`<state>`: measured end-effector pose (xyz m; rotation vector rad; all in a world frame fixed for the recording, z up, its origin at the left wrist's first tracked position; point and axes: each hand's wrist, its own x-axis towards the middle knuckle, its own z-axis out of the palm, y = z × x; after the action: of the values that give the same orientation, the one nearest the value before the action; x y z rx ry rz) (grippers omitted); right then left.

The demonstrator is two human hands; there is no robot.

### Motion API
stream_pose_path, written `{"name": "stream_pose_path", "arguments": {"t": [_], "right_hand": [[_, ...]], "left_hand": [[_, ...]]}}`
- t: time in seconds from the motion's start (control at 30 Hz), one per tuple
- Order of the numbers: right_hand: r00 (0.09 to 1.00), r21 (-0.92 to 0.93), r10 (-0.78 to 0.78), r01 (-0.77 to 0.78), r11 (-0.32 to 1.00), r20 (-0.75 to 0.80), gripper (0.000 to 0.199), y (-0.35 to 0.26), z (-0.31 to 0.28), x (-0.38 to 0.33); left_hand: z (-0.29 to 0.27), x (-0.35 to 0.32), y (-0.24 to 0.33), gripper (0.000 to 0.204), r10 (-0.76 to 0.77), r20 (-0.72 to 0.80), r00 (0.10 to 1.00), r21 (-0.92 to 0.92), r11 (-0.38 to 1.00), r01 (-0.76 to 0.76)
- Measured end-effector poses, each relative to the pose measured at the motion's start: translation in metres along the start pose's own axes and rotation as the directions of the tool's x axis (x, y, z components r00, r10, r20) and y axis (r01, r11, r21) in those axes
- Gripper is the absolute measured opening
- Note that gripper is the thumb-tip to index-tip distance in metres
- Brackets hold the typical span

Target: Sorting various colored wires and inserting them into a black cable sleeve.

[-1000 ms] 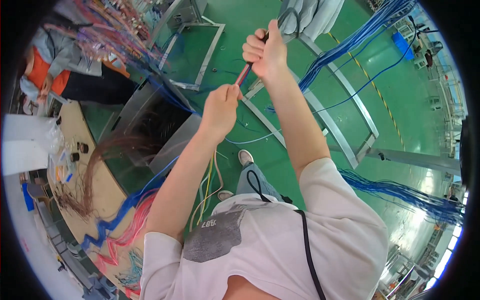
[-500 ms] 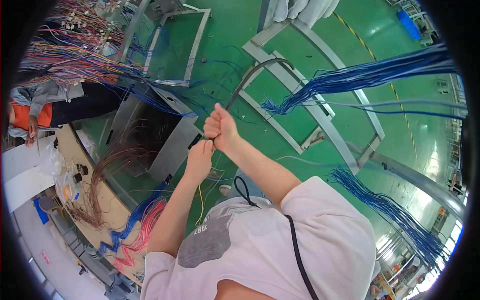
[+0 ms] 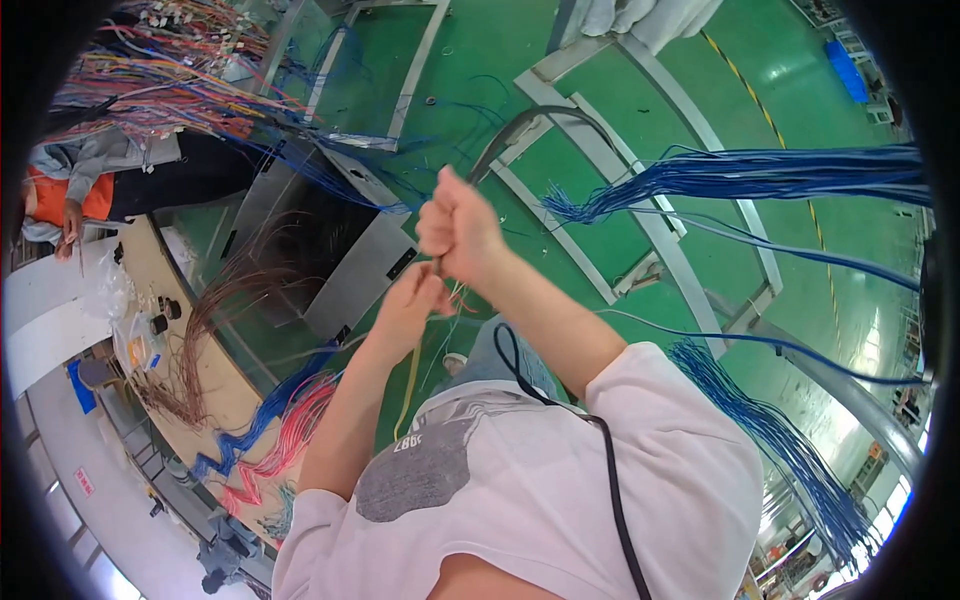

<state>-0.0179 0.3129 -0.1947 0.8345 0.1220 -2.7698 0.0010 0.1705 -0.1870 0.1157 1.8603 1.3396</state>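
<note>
Right hand [image 3: 458, 228] raised in front of the chest, fist clenched around a dark tube or sleeve [image 3: 520, 128] that arcs up and away over the green floor [image 3: 480, 60]. Left hand [image 3: 412, 303] just below and touching the right, fingers curled and pinching a thin bundle of pale and yellowish wires [image 3: 410, 380] that hangs down toward the white T-shirt [image 3: 520, 490]. Exact join between wires and dark tube hidden inside the two fists; cannot tell whether the wires enter the tube. Black cord [image 3: 600, 470] running over the shirt and right shoulder. To the right, thick sheaves of blue wires [image 3: 760, 175] stretched across a grey metal frame [image 3: 640, 200], more blue strands [image 3: 790, 450] low at right. At left, a work board [image 3: 215, 385] with brown wires [image 3: 205, 330], red and blue looms [image 3: 290, 435] laid along its edge. Grey machine housing [image 3: 330, 235] behind the hands. Multicoloured wire harness [image 3: 150, 80] at upper left. Another person in an orange vest [image 3: 60, 200] at far left, well apart.
</note>
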Motion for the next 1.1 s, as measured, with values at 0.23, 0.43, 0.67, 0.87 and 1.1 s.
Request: {"name": "stream_pose_path", "arguments": {"t": [0.23, 0.43, 0.67, 0.87, 1.1], "right_hand": [[0.987, -0.090, -0.131, 0.140, 0.986, 0.097, 0.042, -0.002, 0.002, -0.010], [0.920, -0.027, -0.390, 0.391, 0.920, 0.051, 0.041, -0.029, 0.028, -0.017], [0.972, 0.002, -0.157, 0.159, 0.987, 0.173, 0.041, -0.013, 0.029, -0.032], [0.919, -0.021, -0.241, 0.260, 0.965, 0.313, 0.041, -0.032, 0.052, -0.041], [0.836, 0.001, -0.247, 0.283, 0.959, 0.490, 0.039, -0.040, 0.088, -0.072]], "left_hand": [[0.007, -0.006, 0.009, 0.024, 0.030, 0.174, 0.984, -0.054, 0.998, -0.021], [-0.001, -0.020, 0.032, 0.021, 0.026, 0.080, 0.996, -0.279, 0.960, -0.002], [-0.010, -0.026, 0.037, 0.018, -0.016, 0.220, 0.975, -0.327, 0.941, 0.089], [-0.006, -0.028, 0.052, 0.021, 0.117, 0.332, 0.936, -0.042, 0.993, -0.109], [-0.008, -0.041, 0.060, 0.023, 0.364, 0.310, 0.878, 0.009, 0.923, -0.385]]}}
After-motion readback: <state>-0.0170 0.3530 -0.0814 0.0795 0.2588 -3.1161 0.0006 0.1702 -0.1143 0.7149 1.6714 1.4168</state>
